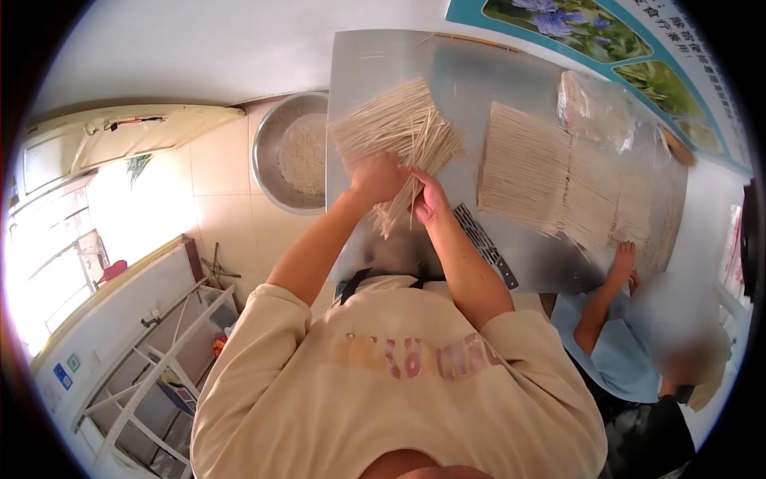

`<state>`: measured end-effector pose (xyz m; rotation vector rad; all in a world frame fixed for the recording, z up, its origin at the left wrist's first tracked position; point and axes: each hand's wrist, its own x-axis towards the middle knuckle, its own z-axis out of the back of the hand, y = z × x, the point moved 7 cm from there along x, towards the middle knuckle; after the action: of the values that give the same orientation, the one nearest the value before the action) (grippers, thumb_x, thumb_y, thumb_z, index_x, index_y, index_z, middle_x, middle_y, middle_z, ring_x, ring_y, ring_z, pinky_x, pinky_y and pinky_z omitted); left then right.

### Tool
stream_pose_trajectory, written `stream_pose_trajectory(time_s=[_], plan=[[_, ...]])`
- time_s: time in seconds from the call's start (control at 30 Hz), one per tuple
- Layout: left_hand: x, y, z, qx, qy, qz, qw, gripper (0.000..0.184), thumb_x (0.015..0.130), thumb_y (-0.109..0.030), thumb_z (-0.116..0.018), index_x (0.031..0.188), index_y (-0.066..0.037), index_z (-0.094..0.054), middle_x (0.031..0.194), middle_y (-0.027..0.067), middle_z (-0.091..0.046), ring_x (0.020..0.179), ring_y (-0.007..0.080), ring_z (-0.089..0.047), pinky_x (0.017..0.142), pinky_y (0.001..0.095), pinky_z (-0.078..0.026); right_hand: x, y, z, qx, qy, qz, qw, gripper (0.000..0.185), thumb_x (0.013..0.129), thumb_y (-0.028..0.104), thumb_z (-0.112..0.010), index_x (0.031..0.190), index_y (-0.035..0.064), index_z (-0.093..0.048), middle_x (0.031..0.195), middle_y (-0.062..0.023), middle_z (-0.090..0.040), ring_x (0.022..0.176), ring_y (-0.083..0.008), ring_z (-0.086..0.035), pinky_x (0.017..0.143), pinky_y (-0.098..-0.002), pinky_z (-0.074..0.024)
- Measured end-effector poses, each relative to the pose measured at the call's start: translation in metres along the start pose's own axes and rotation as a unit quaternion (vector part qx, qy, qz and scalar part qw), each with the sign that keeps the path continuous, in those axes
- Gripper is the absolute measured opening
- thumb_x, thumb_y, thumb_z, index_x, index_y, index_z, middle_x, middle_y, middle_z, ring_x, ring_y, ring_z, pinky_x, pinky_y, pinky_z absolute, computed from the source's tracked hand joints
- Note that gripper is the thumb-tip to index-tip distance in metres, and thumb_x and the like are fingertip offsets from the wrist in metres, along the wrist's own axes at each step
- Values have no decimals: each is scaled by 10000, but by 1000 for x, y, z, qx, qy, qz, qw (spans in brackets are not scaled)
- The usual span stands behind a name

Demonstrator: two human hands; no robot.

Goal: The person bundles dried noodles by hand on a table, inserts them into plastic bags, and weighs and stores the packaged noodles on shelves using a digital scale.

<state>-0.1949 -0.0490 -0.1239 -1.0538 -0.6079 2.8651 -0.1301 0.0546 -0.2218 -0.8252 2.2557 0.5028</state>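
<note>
Long, thin, pale dried noodles (399, 120) lie in a loose pile at the near-left part of the metal table. My left hand (379, 177) is closed over the near edge of this pile, its fingertips partly hidden and a little blurred. Close beside it, my right hand (431, 198) pinches a thin bunch of noodles between thumb and fingers. Below both hands, a bunch of noodle ends (391, 217) slants toward my body. A flat black slotted blade with a dark handle (484, 246) rests just right of my right forearm.
More noodles (527, 168) lie in wide rows at right, beside a clear plastic bag (598, 112). A co-worker's hand (625, 259) touches their near end. A metal basin (259, 152) with pale bits stands left of the table (471, 72). A poster (590, 32) borders the back.
</note>
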Motion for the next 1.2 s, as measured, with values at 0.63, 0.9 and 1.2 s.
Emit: stream_pose_trajectory(time_s=[0.63, 0.9, 1.2], plan=[[-19, -22, 31, 43, 45, -72, 995, 315, 926, -279, -500, 947, -48, -713, 868, 197, -708, 841, 384, -688, 747, 496, -547, -29, 6, 1, 65, 52, -9, 996, 230, 896, 143, -708, 1096, 60, -629, 931, -65, -679, 870, -223, -669, 824, -408, -564], [77, -17, -49, -135, 362, -34, 922, 227, 912, -175, -497, 1036, -109, -676, 860, 10, -689, 715, 134, -647, 589, 316, -498, -46, 14, 8, 3, 73, -20, 997, 258, 876, 102, -668, 1112, 54, -575, 867, -51, -628, 814, -190, -639, 792, -380, -562], [105, -20, -33, -478, 299, -6, 826, 364, 940, -237, -541, 1272, -98, -595, 866, 29, -670, 715, 127, -636, 562, 254, -439, -121, 1, 33, -14, 93, -53, 994, 272, 849, 114, -682, 1094, 49, -585, 824, -41, -590, 748, -182, -600, 757, -361, -514]])
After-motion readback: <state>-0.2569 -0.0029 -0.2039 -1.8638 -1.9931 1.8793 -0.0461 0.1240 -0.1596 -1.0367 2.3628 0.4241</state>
